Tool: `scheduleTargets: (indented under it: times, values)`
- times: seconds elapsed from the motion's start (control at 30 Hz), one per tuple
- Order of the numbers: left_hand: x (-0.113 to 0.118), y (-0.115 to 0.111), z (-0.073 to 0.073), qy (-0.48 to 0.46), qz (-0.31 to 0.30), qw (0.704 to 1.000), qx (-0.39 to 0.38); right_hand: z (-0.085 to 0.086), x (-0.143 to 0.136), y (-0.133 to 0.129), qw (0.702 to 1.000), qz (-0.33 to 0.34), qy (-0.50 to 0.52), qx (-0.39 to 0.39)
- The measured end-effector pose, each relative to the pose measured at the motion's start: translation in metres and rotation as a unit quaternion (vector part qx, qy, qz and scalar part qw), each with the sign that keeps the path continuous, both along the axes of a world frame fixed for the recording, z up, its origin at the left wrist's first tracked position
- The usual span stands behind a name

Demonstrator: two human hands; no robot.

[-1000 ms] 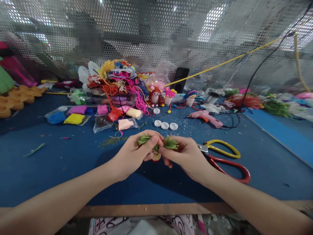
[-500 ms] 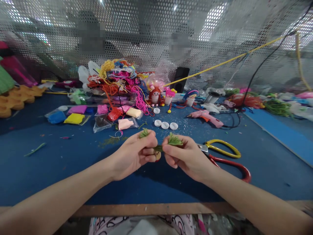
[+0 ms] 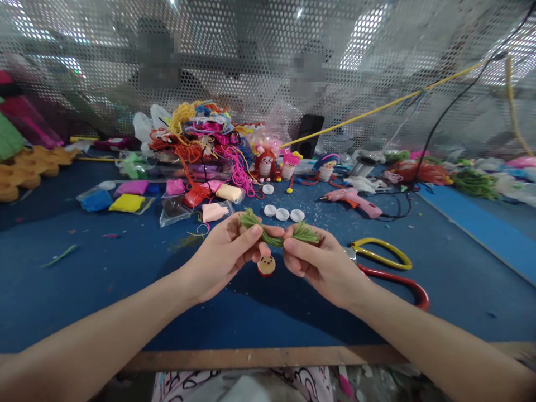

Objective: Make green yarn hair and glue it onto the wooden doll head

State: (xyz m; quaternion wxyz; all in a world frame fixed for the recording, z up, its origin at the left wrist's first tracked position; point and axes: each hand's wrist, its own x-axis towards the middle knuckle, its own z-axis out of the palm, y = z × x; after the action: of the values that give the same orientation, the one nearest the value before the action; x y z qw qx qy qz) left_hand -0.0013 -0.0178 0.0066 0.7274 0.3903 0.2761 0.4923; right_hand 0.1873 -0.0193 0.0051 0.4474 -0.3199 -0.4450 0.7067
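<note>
A bundle of green yarn (image 3: pixel 274 240) stretches between my two hands above the blue table. My left hand (image 3: pixel 228 248) pinches its left end, thumb on top, with frayed strands showing past the fingers. The other end is gripped by my right hand (image 3: pixel 320 259), and loose strands fan out over its knuckles. Just below the yarn lies a small round piece with a tiny face and red edge (image 3: pixel 266 266). Scissors with one yellow and one red handle (image 3: pixel 381 257) rest beside my right hand, their blades partly hidden by it.
Several white caps (image 3: pixel 282 214) lie ahead of my hands. Bagged coloured clay (image 3: pixel 128 203) sits to the left, below a heap of yarn (image 3: pixel 205 134). Small dolls (image 3: pixel 288 163) stand at the back. A pink glue gun (image 3: pixel 352 200) with a black cord lies at right.
The yarn bundle is now held straighter and more of it shows between my hands. My left fingers have loosened and lifted slightly, uncovering the small face piece.
</note>
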Motion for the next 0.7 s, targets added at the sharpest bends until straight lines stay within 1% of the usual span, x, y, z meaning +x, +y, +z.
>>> scheduleTargets:
  times: [0.17,0.3,0.47,0.6,0.7]
  values:
    - [-0.0009,0.0039,-0.0035,0.058,0.022,0.998,-0.004,-0.0005,0.0009,0.0018,1.000,0.003,0.013,-0.016]
    - [-0.0010,0.0041,-0.0057,0.104,0.032,0.994,0.026,-0.0016,0.0009,0.0009,0.999,-0.009,-0.031,0.013]
    - [-0.0006,0.0019,-0.0045,0.171,0.016,0.981,0.092,-0.0038,0.0012,-0.0004,0.996,-0.023,-0.067,0.048]
    - [-0.0004,0.0021,-0.0029,0.204,0.043,0.973,0.098,-0.0047,0.0018,0.0004,0.995,-0.022,-0.071,0.063]
    - [-0.0004,0.0033,-0.0043,0.203,0.058,0.973,0.094,-0.0063,0.0030,0.0011,0.992,-0.019,-0.094,0.076]
